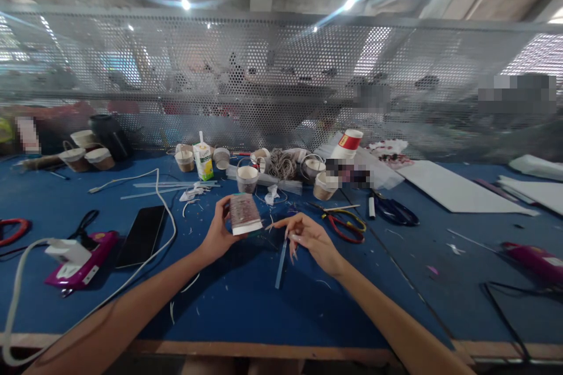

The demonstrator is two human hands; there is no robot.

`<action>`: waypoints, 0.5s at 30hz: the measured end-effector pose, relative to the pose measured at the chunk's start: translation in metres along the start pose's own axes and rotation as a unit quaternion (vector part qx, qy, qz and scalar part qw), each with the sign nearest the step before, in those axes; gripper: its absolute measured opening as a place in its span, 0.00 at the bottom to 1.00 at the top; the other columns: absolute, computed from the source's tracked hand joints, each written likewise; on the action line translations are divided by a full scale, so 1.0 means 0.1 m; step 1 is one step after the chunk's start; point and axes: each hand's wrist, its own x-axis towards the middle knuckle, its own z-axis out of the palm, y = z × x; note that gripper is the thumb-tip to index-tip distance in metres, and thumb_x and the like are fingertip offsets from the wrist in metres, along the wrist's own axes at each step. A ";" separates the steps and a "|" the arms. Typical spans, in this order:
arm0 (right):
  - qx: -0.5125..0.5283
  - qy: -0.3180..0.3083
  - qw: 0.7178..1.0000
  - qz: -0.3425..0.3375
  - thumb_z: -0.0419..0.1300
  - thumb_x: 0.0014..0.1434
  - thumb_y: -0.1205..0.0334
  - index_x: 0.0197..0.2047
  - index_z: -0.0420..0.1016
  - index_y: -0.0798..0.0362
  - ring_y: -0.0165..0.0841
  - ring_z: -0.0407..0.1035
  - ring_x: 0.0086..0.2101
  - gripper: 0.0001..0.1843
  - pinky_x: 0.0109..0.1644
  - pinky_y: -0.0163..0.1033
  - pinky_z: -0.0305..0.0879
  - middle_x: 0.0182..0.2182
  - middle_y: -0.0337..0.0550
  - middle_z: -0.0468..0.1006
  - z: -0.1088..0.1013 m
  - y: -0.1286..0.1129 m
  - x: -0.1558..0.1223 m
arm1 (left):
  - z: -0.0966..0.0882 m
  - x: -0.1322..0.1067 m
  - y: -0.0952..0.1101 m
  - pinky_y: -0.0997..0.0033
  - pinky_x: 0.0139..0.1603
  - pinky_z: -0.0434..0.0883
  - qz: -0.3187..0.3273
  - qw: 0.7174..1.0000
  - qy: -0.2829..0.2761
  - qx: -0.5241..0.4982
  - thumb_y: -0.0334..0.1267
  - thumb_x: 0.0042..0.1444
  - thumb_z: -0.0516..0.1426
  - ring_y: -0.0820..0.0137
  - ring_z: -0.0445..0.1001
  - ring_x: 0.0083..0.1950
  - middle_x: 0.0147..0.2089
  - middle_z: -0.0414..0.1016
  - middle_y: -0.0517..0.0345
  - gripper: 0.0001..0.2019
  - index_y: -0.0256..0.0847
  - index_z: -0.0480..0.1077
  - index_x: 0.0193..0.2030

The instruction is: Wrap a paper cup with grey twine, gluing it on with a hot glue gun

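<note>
My left hand is closed around a small cup, tipped on its side and wrapped in brownish-mauve cord, its white rim toward me. Just right of it, my right hand hovers with bent fingers, the index finger reaching toward the cup's rim. Thumb and index come close together; what lies between them, perhaps a thread end, is too fine to make out. A translucent glue stick runs down from below these fingers; I cannot tell whether they touch it.
Wrapped paper cups, a drink carton and a cord bundle line the back. Yellow-and-red-handled scissors and dark scissors lie right. Leftward are a phone, a white cable and a purple power strip.
</note>
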 end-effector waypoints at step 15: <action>-0.014 -0.046 0.996 0.075 0.59 0.58 0.58 0.36 0.65 0.53 0.15 0.59 0.13 0.09 0.19 0.29 0.67 0.54 0.52 0.72 0.09 0.05 -0.02 | 0.01 -0.03 0.05 0.55 0.60 0.66 -0.005 1.000 -0.025 0.009 0.37 0.40 0.68 0.60 0.69 0.57 0.57 0.63 0.46 0.37 0.44 0.54 0.55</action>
